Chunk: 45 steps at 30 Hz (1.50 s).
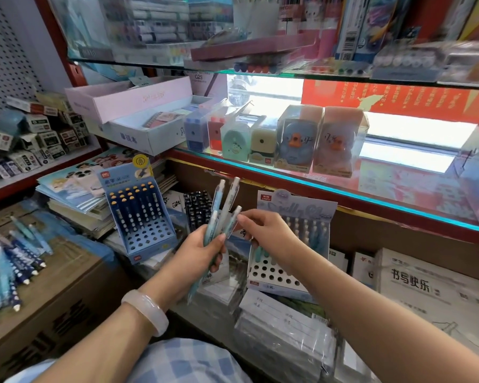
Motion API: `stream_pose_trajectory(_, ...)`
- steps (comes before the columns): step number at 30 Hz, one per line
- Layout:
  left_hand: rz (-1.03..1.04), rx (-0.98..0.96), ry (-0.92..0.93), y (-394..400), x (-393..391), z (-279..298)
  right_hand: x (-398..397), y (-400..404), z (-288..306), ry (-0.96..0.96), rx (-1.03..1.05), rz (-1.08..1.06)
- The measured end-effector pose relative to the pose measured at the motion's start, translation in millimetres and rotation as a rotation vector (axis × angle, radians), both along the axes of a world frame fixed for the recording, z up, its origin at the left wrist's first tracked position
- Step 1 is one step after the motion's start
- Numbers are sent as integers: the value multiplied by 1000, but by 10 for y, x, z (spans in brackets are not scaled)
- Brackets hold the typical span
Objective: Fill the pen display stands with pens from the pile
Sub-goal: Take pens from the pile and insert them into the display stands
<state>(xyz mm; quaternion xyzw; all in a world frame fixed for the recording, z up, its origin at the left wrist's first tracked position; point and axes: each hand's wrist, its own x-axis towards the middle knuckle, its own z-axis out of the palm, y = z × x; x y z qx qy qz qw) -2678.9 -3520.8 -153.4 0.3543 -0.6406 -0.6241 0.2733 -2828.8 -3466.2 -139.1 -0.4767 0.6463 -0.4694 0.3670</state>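
Observation:
My left hand (202, 248) grips a bunch of light blue pens (223, 208), tops fanned upward, in the middle of the view. My right hand (263, 230) pinches the top of one pen in that bunch. Behind my right hand stands a pale blue display stand (277, 275) with a row of pens at the back and empty holes in front. To the left is a darker blue stand (141, 217), its back rows filled with navy pens and its front holes empty. The pile of loose blue pens (9, 266) lies on a cardboard box at the far left.
A black tray of pens (198, 207) sits between the two stands. Stacked notebooks (75, 197) lie behind the dark blue stand. White boxes (426, 288) fill the lower right. A glass shelf (343, 189) with boxed sharpeners overhangs the stands.

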Motion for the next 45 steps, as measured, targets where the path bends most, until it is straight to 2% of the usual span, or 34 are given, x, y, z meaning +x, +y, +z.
stream_pose_trajectory(4,-14,-18,-45,29,-15,25,-36,-23,10,-94,-14,-40)
stream_pose_trajectory(8,-40,6,-80,69,-43,61,-82,-10,37,-57,-9,-7)
stream_pose_trajectory(12,145,20,-87,13,-67,27,-261,-2,83,20,-58,-131)
stream_pose_trajectory(15,331,110,-28,-108,-17,-17,-460,16,45,287,-97,-265)
stream_pose_trajectory(18,414,156,7,-189,51,-81,-533,30,-103,520,-54,-279)
stream_pose_trajectory(28,266,62,-13,-168,69,-102,-467,-1,-375,756,40,-226)
stream_pose_trajectory(45,229,45,-37,-103,36,-69,-468,-23,-389,792,113,-237)
